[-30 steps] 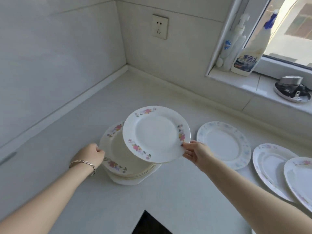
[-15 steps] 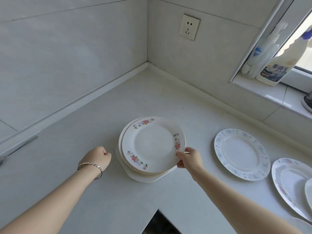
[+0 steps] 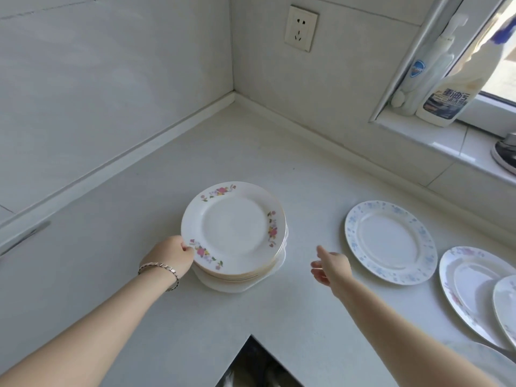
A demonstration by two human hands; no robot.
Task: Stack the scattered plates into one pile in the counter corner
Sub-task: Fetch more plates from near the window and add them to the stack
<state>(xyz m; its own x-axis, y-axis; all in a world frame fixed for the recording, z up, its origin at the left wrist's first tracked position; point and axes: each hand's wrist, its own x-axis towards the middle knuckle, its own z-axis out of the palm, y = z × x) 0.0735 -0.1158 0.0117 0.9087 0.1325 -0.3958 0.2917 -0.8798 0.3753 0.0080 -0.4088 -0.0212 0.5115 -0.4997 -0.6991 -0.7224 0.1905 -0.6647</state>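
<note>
Pink-flowered plate pile [image 3: 234,229]; left hand [image 3: 170,256] fingers grasping rim; right hand [image 3: 331,268] loose, empty.

This is a home kitchen. A pale counter [image 3: 251,152] turns an L into the corner at the upper middle of the frame, backed by large light wall tiles [image 3: 111,79]. A wall socket [image 3: 301,27] sits at the top centre. At the upper right, a windowsill [image 3: 435,138] holds a pump bottle [image 3: 424,71] and a cleaner bottle [image 3: 446,101]. A stack of flowered dinner plates [image 3: 234,227] stands at the centre; a blue-patterned plate [image 3: 391,241] and other plates [image 3: 474,283] lie at the right.
</note>
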